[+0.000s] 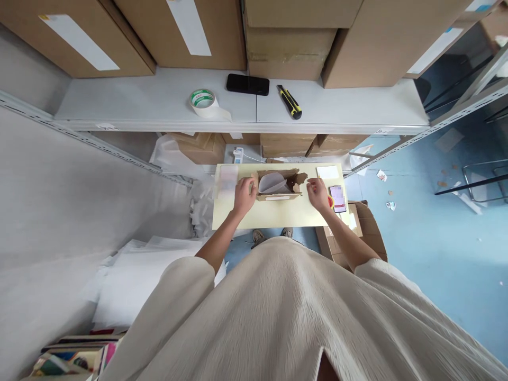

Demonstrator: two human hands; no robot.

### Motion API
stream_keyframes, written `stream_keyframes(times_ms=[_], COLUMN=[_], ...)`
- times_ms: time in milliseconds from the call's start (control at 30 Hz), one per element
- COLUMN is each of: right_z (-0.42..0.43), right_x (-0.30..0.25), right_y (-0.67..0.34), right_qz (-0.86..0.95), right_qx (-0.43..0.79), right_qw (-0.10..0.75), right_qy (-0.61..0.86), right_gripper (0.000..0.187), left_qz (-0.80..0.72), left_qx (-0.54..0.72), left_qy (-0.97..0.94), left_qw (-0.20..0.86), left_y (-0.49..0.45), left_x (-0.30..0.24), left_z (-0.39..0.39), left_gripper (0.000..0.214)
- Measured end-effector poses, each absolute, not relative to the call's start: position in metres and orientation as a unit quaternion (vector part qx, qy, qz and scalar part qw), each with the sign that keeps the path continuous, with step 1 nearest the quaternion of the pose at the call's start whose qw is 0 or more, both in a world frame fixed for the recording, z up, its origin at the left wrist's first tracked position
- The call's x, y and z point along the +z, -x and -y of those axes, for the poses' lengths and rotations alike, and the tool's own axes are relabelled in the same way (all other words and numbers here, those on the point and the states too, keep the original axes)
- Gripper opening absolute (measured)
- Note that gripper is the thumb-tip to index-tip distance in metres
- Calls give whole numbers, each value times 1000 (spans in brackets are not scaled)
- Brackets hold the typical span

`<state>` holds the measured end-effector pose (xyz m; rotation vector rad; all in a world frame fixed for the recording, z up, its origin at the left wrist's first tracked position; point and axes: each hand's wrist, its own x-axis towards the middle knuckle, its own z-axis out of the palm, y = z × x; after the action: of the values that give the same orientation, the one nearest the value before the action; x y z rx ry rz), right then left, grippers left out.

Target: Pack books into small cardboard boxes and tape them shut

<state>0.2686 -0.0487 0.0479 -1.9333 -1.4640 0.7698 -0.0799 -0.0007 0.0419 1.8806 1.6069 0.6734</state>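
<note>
A small open cardboard box (280,197) lies on the pale yellow table (273,217), its right end torn and ragged. Inside it rests a translucent whitish sheet (273,182), curved at one edge. At the box's left end, my left hand (245,196) has its fingers curled on the cardboard flap. My right hand (317,194) is just beyond the torn end, fingers pinched together; what they hold, if anything, is too small to name. Beside that hand are a partly covered red and yellow tape roll (330,201) and a phone with a lit screen (337,199).
Above the table, a grey shelf (159,103) bears a tape roll (203,102), a black phone (247,84), a yellow utility knife (290,102) and large cartons (289,50). An open carton (371,233) stands at the table's right; white sheets (135,280) are stacked at left.
</note>
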Motion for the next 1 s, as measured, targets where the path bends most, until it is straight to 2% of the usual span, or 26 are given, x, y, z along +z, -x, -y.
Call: stream_keyframes(times_ms=[100,233,433,567,667,800,1000], right_z=[26,8,19,25,26,28,17], right_x=[66,76,74,66,58,50,49], right_y=[-249,-224,-243,-259,-256,-244,-235], right_qz=[674,743,768,744,723,733,745], right_qx=[329,379,271,248,260,258,241], right_qw=[222,98,20,-46,-74,-67,-109], right_qy=[623,542,579,619,636,625,612], right_gripper=[37,33,32,34,42,58,119], left_qz=[-524,-517,-539,-530,-534,-541,-538], left_qx=[200,136,89,65,60,67,71], left_qy=[-767,-771,-764,-778,-784,-781,-780], left_qw=[313,346,344,331,311,305,313], left_y=[63,44,50,56,54,50,51], left_x=[50,42,27,20,13,6,3], left_z=[-14,-19,-5,3,7,11,11], left_gripper=[34,38,37,49,59,64,68])
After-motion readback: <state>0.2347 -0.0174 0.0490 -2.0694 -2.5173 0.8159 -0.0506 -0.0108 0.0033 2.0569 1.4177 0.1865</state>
